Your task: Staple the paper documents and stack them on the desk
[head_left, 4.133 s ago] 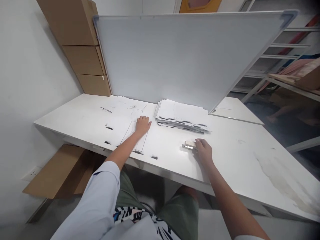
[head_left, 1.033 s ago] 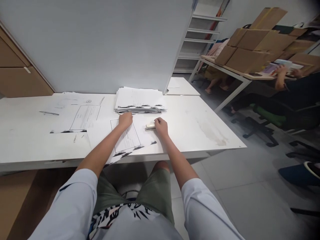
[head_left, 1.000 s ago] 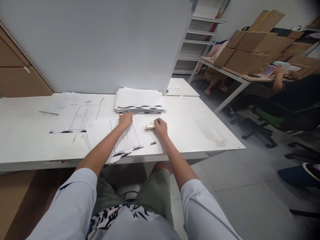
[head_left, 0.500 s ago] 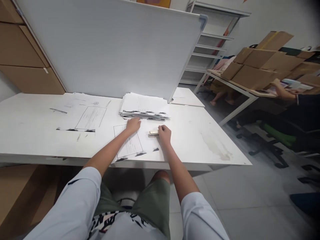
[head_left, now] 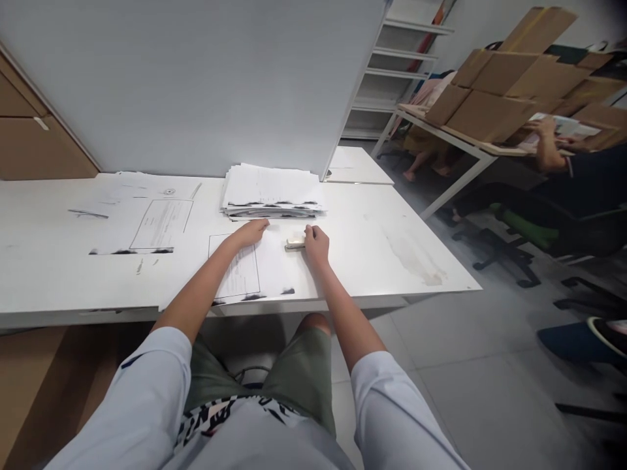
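A printed sheet of paper (head_left: 269,269) with a boxed text block and black smudges lies at the front edge of the white table. My left hand (head_left: 252,233) is closed at the sheet's upper part, fingers pinching around its far edge; the fingertips are partly hidden. To its right, my right hand (head_left: 317,244) grips the rear end of a small light-coloured stapler (head_left: 294,245). The stapler points left, beside the sheet's right side and low over the table. Just beyond both hands sits a thick stack of papers (head_left: 274,187).
More printed sheets (head_left: 164,222) lie at the left of the table (head_left: 362,261). A large whiteboard (head_left: 206,85) stands behind, with cardboard boxes (head_left: 39,147) at the left. Across the aisle, a person (head_left: 582,170) sits at another table with stacked boxes (head_left: 504,104).
The view has tilted down and shifted slightly. The sheet under my left hand has turned a little and lies straighter. My right hand keeps hold of the stapler.
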`<state>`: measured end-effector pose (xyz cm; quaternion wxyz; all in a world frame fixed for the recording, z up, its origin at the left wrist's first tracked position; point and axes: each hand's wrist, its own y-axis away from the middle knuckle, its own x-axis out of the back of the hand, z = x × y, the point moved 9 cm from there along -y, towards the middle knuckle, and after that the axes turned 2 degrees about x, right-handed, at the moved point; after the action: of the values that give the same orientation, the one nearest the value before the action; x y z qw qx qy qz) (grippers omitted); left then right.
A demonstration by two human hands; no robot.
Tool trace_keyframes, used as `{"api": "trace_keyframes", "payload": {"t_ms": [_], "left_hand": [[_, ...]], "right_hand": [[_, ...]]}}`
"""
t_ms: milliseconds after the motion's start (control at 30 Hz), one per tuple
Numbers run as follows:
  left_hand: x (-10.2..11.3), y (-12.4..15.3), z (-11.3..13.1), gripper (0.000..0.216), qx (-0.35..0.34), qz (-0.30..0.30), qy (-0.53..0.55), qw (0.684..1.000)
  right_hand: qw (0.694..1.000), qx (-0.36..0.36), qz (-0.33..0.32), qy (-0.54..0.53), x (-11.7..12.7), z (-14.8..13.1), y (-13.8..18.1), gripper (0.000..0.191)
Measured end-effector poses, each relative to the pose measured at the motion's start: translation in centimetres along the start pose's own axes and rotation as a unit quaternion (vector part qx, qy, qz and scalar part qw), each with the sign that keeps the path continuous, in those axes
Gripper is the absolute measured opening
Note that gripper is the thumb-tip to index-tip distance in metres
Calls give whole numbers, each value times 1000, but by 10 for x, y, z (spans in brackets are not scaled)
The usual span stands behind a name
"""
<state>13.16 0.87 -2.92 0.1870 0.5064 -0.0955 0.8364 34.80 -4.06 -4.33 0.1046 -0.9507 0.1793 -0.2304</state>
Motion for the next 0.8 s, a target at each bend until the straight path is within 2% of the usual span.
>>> {"api": "trace_keyframes", "payload": {"t_ms": [200, 300, 400, 500, 600, 800], "left_hand": [[-15, -10, 26, 37, 2, 20, 11, 1000], [-15, -10, 31, 38, 15, 50, -9, 999], [-15, -11, 28, 36, 37, 75, 23, 996], [-16, -13, 26, 32, 43, 91, 61, 993], [-17, -13, 30, 28, 24, 101, 61, 993], [-19, -13, 34, 27, 5, 97, 58, 994]], "right_hand": [[1000, 2, 10, 16, 1, -1, -3, 39], [1000, -1, 13, 27, 1, -1, -4, 31], [997, 16, 14, 70, 1, -3, -5, 22], [991, 39, -4, 131, -1, -4, -7, 31], [984, 27, -32, 175, -5, 0, -10, 36], [952, 17, -79, 296, -14, -5, -12, 31]]}}
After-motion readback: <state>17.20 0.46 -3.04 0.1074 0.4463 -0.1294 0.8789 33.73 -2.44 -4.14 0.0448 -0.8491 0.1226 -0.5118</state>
